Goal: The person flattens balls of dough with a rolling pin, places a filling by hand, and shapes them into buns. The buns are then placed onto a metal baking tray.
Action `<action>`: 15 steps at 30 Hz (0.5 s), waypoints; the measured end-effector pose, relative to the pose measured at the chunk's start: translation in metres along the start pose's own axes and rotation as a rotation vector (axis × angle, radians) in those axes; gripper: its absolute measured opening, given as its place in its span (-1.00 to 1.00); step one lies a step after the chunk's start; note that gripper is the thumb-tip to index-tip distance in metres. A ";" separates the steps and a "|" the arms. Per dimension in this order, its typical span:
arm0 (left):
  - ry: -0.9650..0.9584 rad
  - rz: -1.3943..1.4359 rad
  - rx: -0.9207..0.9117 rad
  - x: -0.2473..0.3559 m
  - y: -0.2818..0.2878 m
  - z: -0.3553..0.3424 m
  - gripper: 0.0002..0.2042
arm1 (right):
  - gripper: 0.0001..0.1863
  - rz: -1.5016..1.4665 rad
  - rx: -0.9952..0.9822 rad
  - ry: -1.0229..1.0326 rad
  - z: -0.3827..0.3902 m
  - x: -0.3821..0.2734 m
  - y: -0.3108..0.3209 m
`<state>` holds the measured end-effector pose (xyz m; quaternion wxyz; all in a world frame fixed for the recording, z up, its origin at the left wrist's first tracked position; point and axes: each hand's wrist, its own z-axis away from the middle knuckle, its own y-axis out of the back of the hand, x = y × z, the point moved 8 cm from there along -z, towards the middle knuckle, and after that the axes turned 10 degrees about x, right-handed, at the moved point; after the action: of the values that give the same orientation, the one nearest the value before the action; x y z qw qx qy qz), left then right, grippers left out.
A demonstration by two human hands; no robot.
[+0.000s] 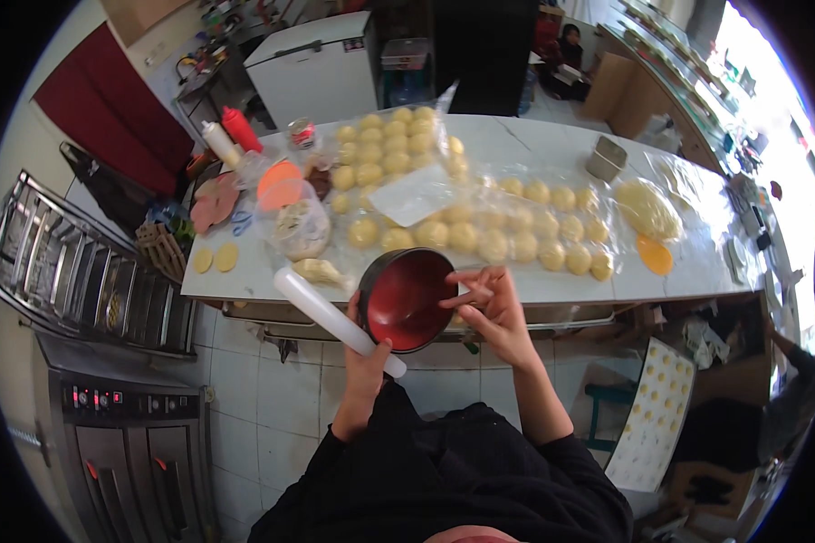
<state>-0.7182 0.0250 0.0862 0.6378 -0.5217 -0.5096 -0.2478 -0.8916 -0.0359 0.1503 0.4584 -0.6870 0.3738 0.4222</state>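
Observation:
My left hand (368,360) is closed around the side of a dark bowl (407,291) with a red inside, thumb at its near rim. The same hand keeps a white rolling pin (324,310) slanted against the bowl's left side. At the right rim is my right hand (491,306), fingers apart and bent, the tips reaching just over the bowl's opening. Both hands are in front of the counter's near edge. Just beyond the bowl, several pale dough balls (433,234) lie under clear plastic. A piece of dough (322,272) sits near the rolling pin's upper end.
On the marble counter (299,283) stand a clear tub (301,231), sauce bottles (241,129) and a metal tin (607,158). A larger plastic-covered dough mass (647,210) lies right, by an orange scraper (654,256). An oven (136,434) stands left; a tray of small pieces (654,412) leans right.

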 end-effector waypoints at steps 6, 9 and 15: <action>0.023 0.198 0.060 0.052 0.099 -0.043 -0.19 | -0.41 0.511 0.020 -0.046 -0.059 0.080 -0.094; 0.026 0.168 0.025 0.061 0.129 -0.063 -0.21 | -0.42 0.506 -0.141 0.011 -0.078 0.109 -0.138; 0.116 0.135 0.017 0.071 0.167 -0.094 -0.21 | -0.44 0.209 0.085 -0.233 -0.133 0.142 -0.119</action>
<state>-0.5143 0.0098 0.0877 0.6858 -0.5341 -0.4376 -0.2299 -0.7016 -0.1437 0.0864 0.4808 -0.5706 0.4052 0.5283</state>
